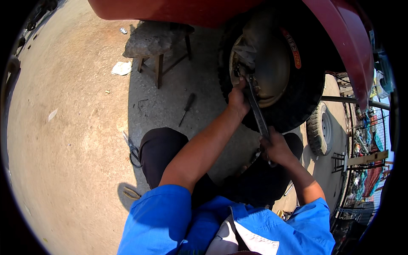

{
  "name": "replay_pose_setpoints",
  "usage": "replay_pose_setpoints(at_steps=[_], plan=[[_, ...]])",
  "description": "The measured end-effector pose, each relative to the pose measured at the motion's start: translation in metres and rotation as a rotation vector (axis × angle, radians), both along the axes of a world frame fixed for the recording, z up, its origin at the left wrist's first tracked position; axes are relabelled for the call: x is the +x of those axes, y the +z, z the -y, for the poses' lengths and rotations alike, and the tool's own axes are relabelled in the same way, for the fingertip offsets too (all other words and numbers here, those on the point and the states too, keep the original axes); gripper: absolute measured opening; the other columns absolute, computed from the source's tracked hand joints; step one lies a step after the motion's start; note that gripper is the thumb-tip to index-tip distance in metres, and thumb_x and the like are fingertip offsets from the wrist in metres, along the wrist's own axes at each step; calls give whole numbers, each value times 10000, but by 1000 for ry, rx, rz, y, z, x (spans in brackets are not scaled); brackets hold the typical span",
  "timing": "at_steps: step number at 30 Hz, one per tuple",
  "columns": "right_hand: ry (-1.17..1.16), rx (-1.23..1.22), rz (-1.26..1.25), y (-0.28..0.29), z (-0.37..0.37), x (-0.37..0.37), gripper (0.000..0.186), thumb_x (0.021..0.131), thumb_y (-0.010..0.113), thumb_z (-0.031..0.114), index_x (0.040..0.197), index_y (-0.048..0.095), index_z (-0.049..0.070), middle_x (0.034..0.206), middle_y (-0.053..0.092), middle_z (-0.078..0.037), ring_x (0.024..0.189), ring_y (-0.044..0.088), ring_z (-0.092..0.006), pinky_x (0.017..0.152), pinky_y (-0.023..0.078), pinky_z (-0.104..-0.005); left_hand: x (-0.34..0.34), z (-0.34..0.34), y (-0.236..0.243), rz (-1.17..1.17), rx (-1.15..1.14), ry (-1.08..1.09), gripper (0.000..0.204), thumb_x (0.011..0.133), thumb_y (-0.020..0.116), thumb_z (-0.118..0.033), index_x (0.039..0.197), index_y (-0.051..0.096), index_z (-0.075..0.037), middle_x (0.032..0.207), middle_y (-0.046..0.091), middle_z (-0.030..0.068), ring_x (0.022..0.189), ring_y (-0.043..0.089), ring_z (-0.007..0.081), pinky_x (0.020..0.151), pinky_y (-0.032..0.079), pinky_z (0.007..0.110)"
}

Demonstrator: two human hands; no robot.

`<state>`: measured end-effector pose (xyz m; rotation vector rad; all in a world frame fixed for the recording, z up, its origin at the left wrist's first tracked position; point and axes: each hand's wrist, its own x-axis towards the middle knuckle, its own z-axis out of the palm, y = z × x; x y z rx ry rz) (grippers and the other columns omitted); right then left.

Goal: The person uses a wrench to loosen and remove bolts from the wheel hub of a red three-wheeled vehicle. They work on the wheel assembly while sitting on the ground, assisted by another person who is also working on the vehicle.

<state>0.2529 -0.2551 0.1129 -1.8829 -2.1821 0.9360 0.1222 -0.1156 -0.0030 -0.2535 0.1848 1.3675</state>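
My right hand (276, 148) is wrapped round the lower end of a long metal wrench (257, 112), which slants up toward the wheel. Beside the wrench's upper end is my left hand (239, 98), thumb upward and fingers curled at the hub; what they grip is hidden. The wheel has a black tyre (299, 100) with a red label and a dusty, pale rim (278, 87). It sits under a red vehicle body (165, 9). Around the hub, dark parts and a greyish, hazy patch are hard to make out.
Left of the wheel, a wooden stool (159, 70) carries a grey slab (146, 44). On the ground lie a screwdriver (187, 108), scissors (133, 151), pliers (131, 193) and white paper (121, 68). Another wheel (319, 128) and a bench (367, 158) stand to the right.
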Motion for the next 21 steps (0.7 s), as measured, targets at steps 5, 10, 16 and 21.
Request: replay_pose_setpoints(at_steps=[5,10,16,21], plan=[[-150,-147,-5,31,-5,-13,174,922,566,128,938,495,-30,713,609,-205,597,646,-332,539,488,-426,-4,0,4,13,40,20,319,985,549,-292,1196,511,-56,1071,562,123,940,562,277,881,490,442],[-95,-68,-9,22,-5,-1,169,920,568,122,973,507,-26,731,606,-188,591,642,-286,525,488,-396,-3,-3,6,17,-5,-37,319,985,547,-293,1208,508,-68,1088,560,122,963,560,286,906,476,454],[-59,-92,78,57,-6,-22,198,911,572,131,1002,506,-32,760,609,-220,674,649,-355,602,495,-433,-5,-5,2,26,20,-2,317,987,538,-288,1221,505,-76,1117,566,127,978,579,310,912,471,475],[-77,-50,37,30,-1,-3,225,905,567,141,1013,494,-42,785,594,-276,780,603,-471,700,473,-479,1,-4,3,35,27,-19,320,992,525,-261,1234,497,-54,1125,569,135,992,591,317,920,473,476]])
